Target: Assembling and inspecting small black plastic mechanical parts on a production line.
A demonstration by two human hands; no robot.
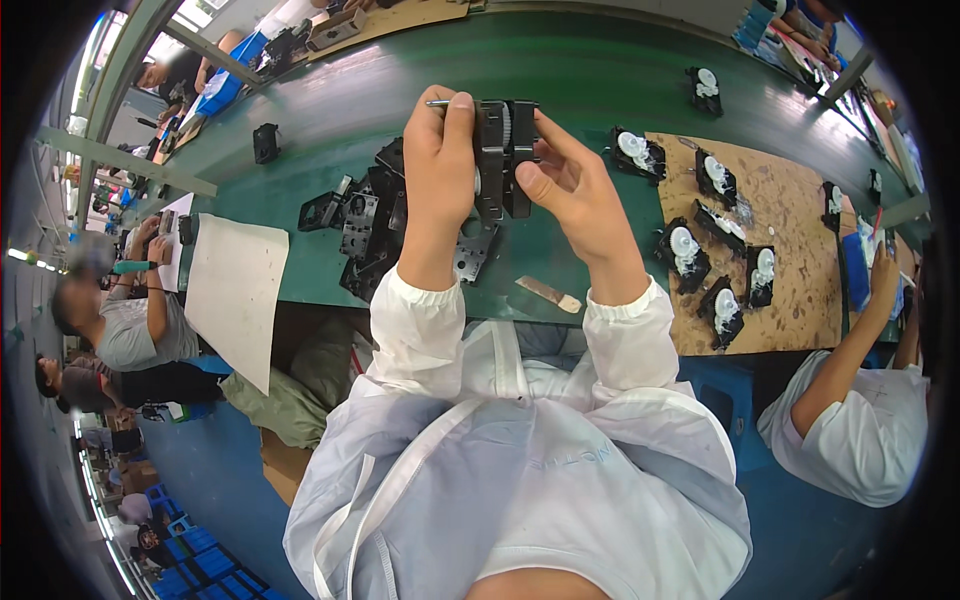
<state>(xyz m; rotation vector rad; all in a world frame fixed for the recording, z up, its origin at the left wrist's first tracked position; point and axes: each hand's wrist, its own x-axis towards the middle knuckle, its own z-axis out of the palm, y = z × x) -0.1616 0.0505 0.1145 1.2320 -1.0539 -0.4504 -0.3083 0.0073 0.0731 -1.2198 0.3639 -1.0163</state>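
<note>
Above the green bench, my left hand [442,165] is closed around the left side of a black plastic housing [491,160]. A thin metal rod [436,103] sticks out by its thumb. My right hand [575,190] grips a second black part [521,165], thumb on its face and fingers behind. The two parts stand upright side by side, with a grey toothed wheel [507,125] showing between them near the top. Whether they are joined, I cannot tell. Below and left of my hands lies a heap of black housings [375,215] with metal plates.
On the right, a stained brown board [800,300] bears several black units with white gears [715,175]. A flat strip [548,294] lies near the green bench's [330,265] front edge. A pale sheet [235,290] overhangs at left. Co-workers sit on both sides.
</note>
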